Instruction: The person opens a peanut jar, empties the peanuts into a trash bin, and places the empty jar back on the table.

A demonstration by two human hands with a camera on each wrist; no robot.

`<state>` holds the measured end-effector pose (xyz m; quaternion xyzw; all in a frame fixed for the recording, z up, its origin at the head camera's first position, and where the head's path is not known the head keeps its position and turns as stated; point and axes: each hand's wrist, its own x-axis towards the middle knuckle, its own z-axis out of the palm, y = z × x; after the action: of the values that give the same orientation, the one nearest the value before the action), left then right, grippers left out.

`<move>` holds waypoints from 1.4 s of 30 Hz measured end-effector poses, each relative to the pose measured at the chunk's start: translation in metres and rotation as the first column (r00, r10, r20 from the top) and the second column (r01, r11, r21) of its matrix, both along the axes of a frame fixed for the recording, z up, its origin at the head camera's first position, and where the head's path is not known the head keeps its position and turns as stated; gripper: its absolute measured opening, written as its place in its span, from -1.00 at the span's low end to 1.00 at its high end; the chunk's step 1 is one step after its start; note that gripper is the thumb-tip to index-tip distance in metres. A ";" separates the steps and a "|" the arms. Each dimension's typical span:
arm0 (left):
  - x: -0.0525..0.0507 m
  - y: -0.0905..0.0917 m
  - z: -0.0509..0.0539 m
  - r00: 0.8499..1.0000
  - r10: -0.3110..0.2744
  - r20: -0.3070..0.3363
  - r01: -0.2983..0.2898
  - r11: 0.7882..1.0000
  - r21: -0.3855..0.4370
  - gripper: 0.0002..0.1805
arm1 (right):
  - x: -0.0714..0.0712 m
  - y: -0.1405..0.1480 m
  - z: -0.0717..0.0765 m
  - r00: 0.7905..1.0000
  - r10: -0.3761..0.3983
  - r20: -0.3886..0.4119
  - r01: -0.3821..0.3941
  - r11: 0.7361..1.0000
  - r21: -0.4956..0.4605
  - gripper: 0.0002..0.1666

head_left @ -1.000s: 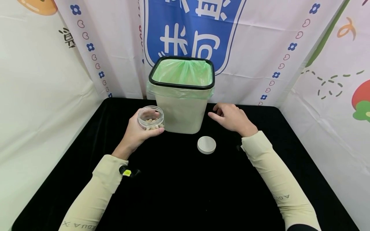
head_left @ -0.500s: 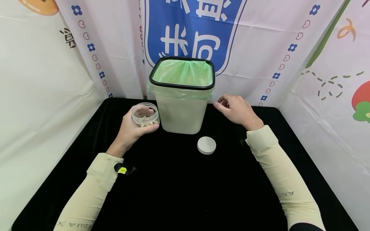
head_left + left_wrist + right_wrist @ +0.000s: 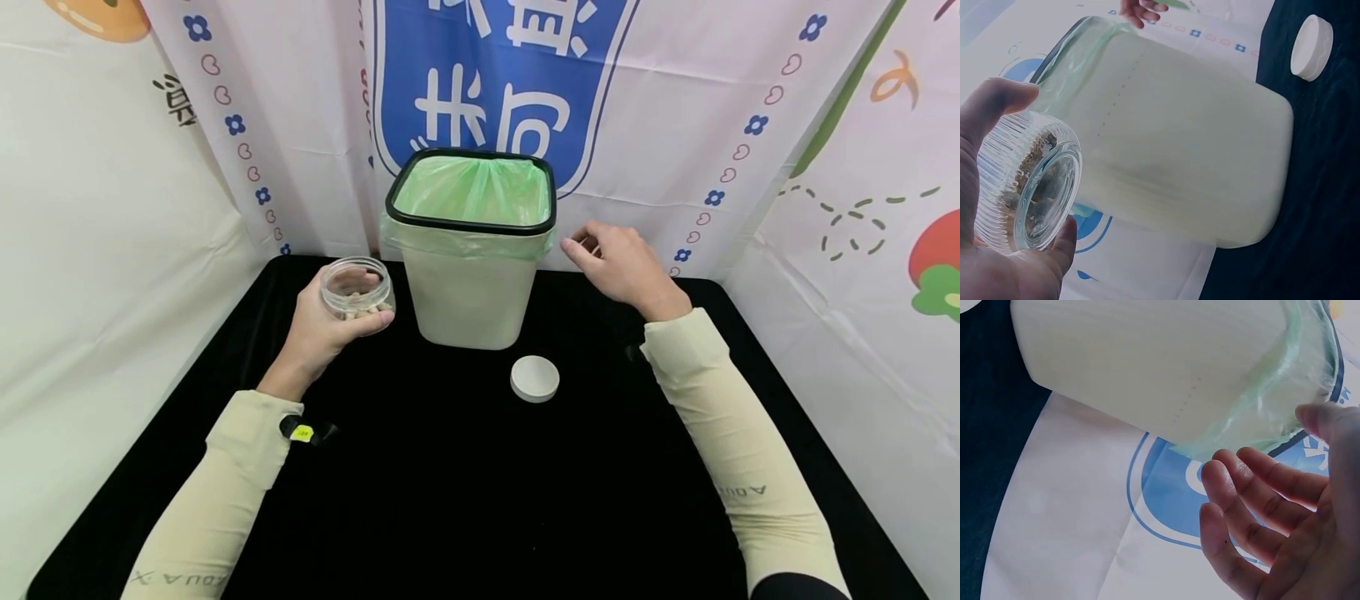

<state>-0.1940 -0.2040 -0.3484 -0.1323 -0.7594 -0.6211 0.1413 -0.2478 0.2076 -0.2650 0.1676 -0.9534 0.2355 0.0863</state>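
My left hand point(image 3: 318, 325) grips a clear ribbed jar point(image 3: 1029, 181), uncapped, with small pale pieces lying at its bottom; what they are I cannot tell. The jar is raised left of a cream trash bin point(image 3: 468, 292), apart from it. Right of the bin, near its rim, hovers my right hand point(image 3: 626, 262), its fingers point(image 3: 1229, 487) loosely bent and nothing between them. A green bag point(image 3: 480, 187) lines the bin, folded over under the black rim. On the black cloth in front of the bin lies a round white lid point(image 3: 535, 379).
Black cloth point(image 3: 450, 483) covers the table. A printed white curtain point(image 3: 637, 125) with a blue emblem hangs right behind the bin, and pale sheets point(image 3: 90, 250) stand along both sides.
My left hand has carried the jar leftward and slightly up, away from the bin. My right hand has shifted up and to the right. Bin and lid stay put.
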 end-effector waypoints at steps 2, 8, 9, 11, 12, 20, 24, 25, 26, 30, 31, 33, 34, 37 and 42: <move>0.000 -0.003 0.003 1.000 0.011 0.001 -0.011 1.000 -0.006 -0.30 | 0.000 -0.001 0.004 1.000 0.003 -0.009 -0.003 1.000 0.001 -0.44; -0.003 -0.011 0.009 1.000 0.030 0.008 -0.030 1.000 -0.010 -0.29 | -0.001 -0.004 0.015 1.000 -0.003 -0.013 0.003 1.000 0.003 -0.40; -0.003 -0.012 0.009 0.999 0.034 0.009 -0.034 0.999 -0.010 -0.28 | -0.001 -0.005 0.017 1.000 -0.005 -0.009 0.006 1.000 0.005 -0.39; -0.004 -0.014 0.010 0.999 0.044 0.007 -0.044 0.999 -0.013 -0.28 | -0.001 -0.006 0.020 1.000 -0.006 0.000 0.006 1.000 0.007 -0.36; -0.005 -0.014 0.010 0.999 0.049 0.007 -0.048 0.999 -0.012 -0.28 | -0.001 -0.007 0.021 1.000 -0.007 0.002 0.007 1.000 0.007 -0.36; -0.011 -0.020 0.016 0.998 0.066 -0.010 -0.066 0.998 -0.008 -0.30 | -0.006 -0.010 0.030 1.000 -0.018 -0.012 0.018 1.000 -0.007 -0.35; -0.013 -0.022 0.019 0.997 0.074 -0.023 -0.074 0.997 0.019 -0.30 | -0.008 -0.015 0.036 1.000 -0.025 0.009 0.025 1.000 -0.002 -0.33; -0.013 -0.023 0.020 0.997 0.077 -0.024 -0.076 0.997 0.028 -0.30 | -0.009 -0.017 0.037 0.999 -0.029 0.014 0.029 1.000 0.002 -0.33; -0.013 -0.023 0.020 0.997 0.079 -0.026 -0.078 0.996 0.031 -0.30 | -0.009 -0.018 0.038 0.999 -0.029 0.022 0.029 1.000 0.003 -0.32; -0.014 -0.025 0.021 0.997 0.076 -0.026 -0.075 0.996 0.049 -0.29 | -0.012 -0.022 0.043 0.998 -0.041 0.052 0.041 0.999 0.002 -0.32; -0.015 -0.025 0.022 0.997 0.073 -0.025 -0.072 0.996 0.053 -0.29 | -0.013 -0.023 0.044 0.997 -0.043 0.060 0.043 0.999 0.000 -0.32; -0.015 -0.025 0.023 0.997 0.070 -0.024 -0.068 0.996 0.060 -0.29 | -0.016 -0.025 0.046 0.996 -0.045 0.072 0.046 0.999 -0.006 -0.34; -0.015 -0.026 0.024 0.997 0.070 -0.024 -0.069 0.996 0.058 -0.29 | -0.017 -0.026 0.047 0.996 -0.044 0.074 0.045 0.999 -0.009 -0.35; -0.016 -0.026 0.027 0.997 0.073 -0.027 -0.072 0.996 0.053 -0.30 | -0.022 -0.028 0.050 0.996 -0.044 0.074 0.045 0.999 -0.011 -0.37; -0.017 -0.025 0.033 0.996 0.087 -0.028 -0.087 0.996 0.024 -0.29 | -0.028 -0.033 0.052 0.996 -0.060 0.062 0.060 0.998 -0.009 -0.51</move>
<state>-0.2113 -0.2292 -0.3154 -0.1067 -0.7550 -0.6212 0.1808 -0.2757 0.1745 -0.2132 0.1311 -0.9589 0.2432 0.0648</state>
